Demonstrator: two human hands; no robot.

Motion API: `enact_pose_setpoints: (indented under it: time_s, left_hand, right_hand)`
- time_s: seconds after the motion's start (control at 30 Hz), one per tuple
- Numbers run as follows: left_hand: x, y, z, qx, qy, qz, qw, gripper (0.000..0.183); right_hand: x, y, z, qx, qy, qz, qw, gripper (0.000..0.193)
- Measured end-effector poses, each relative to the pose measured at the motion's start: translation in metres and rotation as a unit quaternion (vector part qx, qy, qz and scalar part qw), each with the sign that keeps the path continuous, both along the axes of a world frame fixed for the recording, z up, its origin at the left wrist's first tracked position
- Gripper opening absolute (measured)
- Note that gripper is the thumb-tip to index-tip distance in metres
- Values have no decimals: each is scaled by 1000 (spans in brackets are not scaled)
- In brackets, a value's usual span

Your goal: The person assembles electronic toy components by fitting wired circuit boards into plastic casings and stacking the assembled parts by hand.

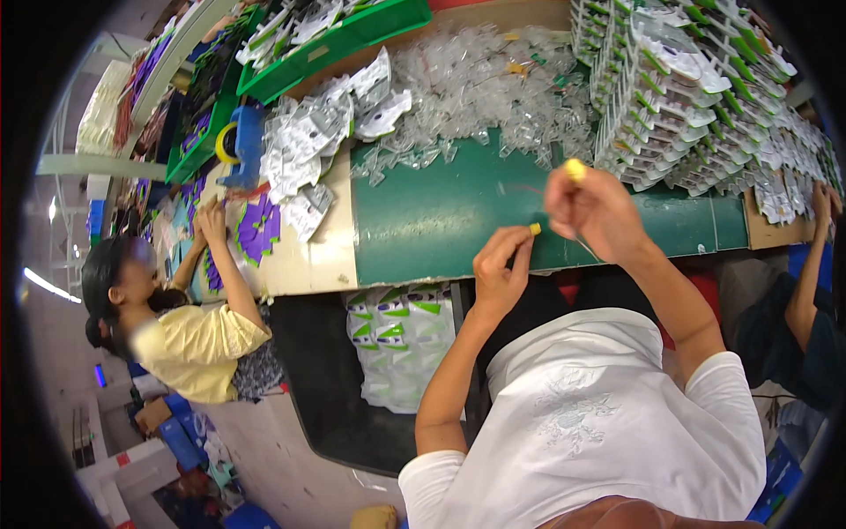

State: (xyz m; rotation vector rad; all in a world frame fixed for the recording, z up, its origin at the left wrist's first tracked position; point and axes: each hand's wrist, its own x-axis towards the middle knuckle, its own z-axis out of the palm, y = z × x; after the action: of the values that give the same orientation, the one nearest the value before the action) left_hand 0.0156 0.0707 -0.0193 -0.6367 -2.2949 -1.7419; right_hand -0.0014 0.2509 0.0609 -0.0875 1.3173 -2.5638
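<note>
My left hand (502, 267) is at the near edge of the green work mat (423, 225), its thumb and fingers closed in a pinch. A small yellow piece (535, 229) shows at its fingertips; whether it is held or worn on the finger is unclear. My right hand (592, 213) hovers above the mat, a little farther and to the right, with fingers curled together. Another yellow piece (575, 169) sits at its fingertip. Something thin and pale sticks out under the palm, too blurred to name. A heap of small clear plastic pieces (480, 84) spreads beyond both hands.
Stacked white-and-green carded packs (679, 97) rise at the back right. White cards (308, 132) pile up at the left, beside a blue tape dispenser (242, 150) and a green tray (326, 53). Co-workers sit at left and right. A bag of packs (401, 353) hangs below the table edge.
</note>
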Motion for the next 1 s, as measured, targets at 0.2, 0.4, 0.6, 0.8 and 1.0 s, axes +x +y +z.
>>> enact_pose_setpoints:
  time_s: [0.2,0.4,0.6,0.8,1.0]
  left_hand:
    - [10,-6,20,222,-279,-68,932,34]
    - [19,6,29,246,-330,-116,904,38]
    - [24,11,39,225,-281,-98,928,19]
    - [29,18,42,230,-255,-56,938,15]
    - [32,19,41,229,-229,-37,946,13]
  right_hand:
    - [46,25,-7,-36,-29,-26,999,47]
    - [66,41,-21,-42,-6,-17,999,49]
    - [74,46,-22,16,-13,-40,999,39]
    - [73,26,-15,493,291,-123,811,27]
    - [63,13,-23,510,367,-156,762,23]
